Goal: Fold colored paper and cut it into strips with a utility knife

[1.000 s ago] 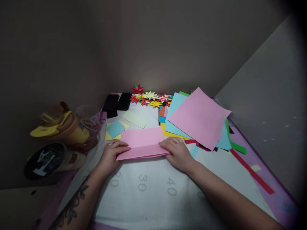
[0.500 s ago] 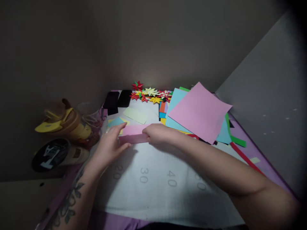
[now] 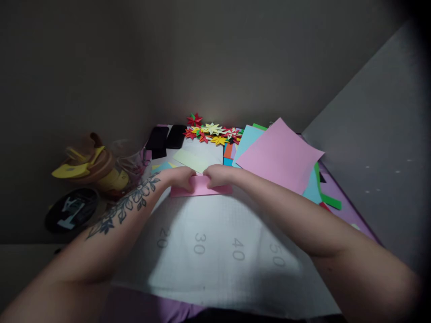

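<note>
On view at full width: a white mat (image 3: 215,280) with printed numerals. At right rear, a pink sheet (image 3: 281,154), laid over blue and green paper. At centre, on the mat, a pink strip (image 3: 201,187), narrower than a moment ago; apparently folded over again, the crease being set. At its far edge, drawn close but apart, left hand (image 3: 182,178) and right hand (image 3: 218,176), both curled and gripping the strip. Behind, smallest, paper stars (image 3: 212,129).

Pink folded paper (image 3: 201,185) (quite plain)
</note>
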A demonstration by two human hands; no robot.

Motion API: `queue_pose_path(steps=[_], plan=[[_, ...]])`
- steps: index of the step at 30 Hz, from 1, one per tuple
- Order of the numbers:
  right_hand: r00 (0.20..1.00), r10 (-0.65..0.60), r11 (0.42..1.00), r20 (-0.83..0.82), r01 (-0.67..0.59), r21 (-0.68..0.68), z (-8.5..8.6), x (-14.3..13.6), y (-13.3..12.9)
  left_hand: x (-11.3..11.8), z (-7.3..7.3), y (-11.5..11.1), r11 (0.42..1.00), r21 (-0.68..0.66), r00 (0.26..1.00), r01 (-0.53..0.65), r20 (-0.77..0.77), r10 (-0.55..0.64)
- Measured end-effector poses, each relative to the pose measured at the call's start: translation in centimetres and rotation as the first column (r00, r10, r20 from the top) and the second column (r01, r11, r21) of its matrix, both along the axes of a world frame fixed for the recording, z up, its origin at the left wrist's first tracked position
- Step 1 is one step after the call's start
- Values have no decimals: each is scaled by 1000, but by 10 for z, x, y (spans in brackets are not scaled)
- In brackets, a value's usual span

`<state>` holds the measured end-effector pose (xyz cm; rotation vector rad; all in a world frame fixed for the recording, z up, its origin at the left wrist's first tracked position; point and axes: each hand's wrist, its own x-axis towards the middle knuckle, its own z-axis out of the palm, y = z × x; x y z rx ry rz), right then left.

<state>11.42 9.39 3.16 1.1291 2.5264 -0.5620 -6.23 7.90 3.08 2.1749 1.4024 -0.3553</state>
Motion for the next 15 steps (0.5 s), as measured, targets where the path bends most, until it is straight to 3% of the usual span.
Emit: queue_pose_path(steps=[15], plan=[[999,-43,998,5,43,-48,-1,-2,-2,9,3,0,1000,5,991,-5,-135,6]])
